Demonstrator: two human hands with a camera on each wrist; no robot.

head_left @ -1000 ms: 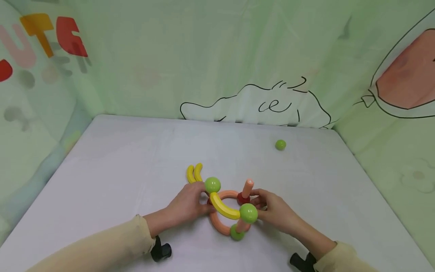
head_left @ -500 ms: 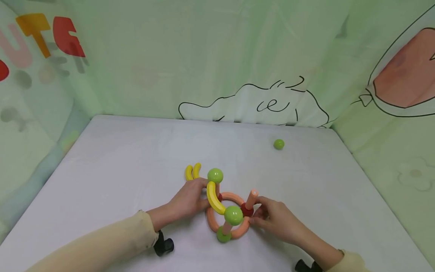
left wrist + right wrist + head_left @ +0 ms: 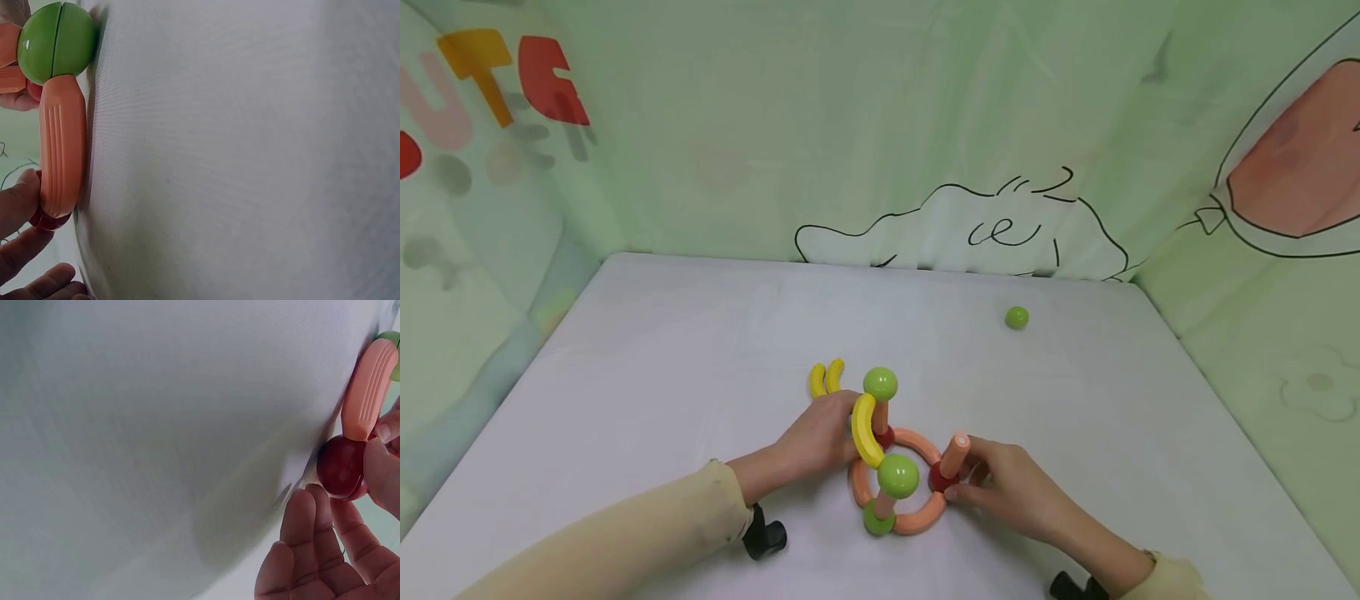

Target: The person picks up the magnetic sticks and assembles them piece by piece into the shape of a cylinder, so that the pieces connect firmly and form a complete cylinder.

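Observation:
A magnetic ball-and-stick building toy stands on the table between both hands. Its base is a ring of orange curved sticks (image 3: 917,523), joined by red and green balls. Orange straight sticks (image 3: 956,454) rise from it, and a yellow curved stick (image 3: 863,429) bridges two green top balls, a near one (image 3: 898,477) and a far one (image 3: 880,383). My left hand (image 3: 823,437) pinches the red ball (image 3: 49,221) at the ring's left, partly hidden behind the yellow stick in the head view. With thumb and fingers, my right hand (image 3: 1015,487) holds the right-hand red ball (image 3: 340,467), below a bare-topped upright.
Two loose yellow curved sticks (image 3: 826,379) lie just beyond my left hand. A single green ball (image 3: 1017,317) rests toward the back right of the white table (image 3: 715,333). Printed green cloth (image 3: 715,142) walls the table's back and sides.
The toy has turned clockwise seen from above: its near green balls and yellow stick swung left, the right-hand red ball came nearer. My right hand moved with it, staying on that ball.

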